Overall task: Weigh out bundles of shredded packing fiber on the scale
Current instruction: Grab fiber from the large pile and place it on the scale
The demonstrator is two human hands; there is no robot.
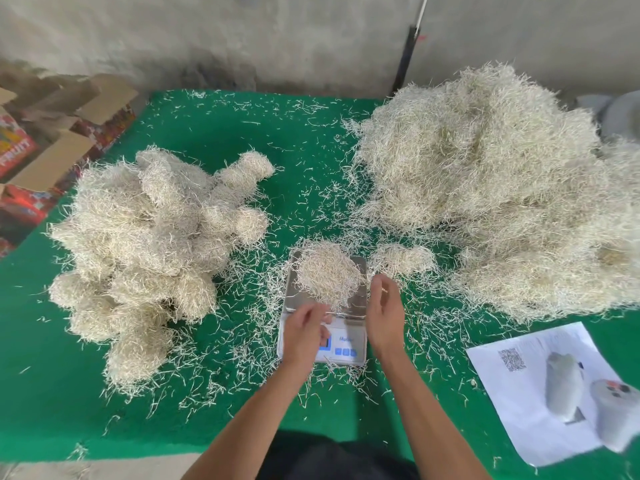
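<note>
Shiny metal scale (360, 299) pan (plastic base); matt green felt tabletop (194, 112); wiry fiber (327, 277).

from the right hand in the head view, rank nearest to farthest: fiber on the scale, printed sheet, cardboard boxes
From the right hand:
1. Fiber on the scale, just left of the fingers, on the scale's pan.
2. Printed sheet, on the table's near right.
3. Cardboard boxes, off the table's far left edge.

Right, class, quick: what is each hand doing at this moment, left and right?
Left hand: fingers curled over the scale, grip on anything cannot be told.
Right hand: open, holding nothing, beside the fiber bundle.
</note>
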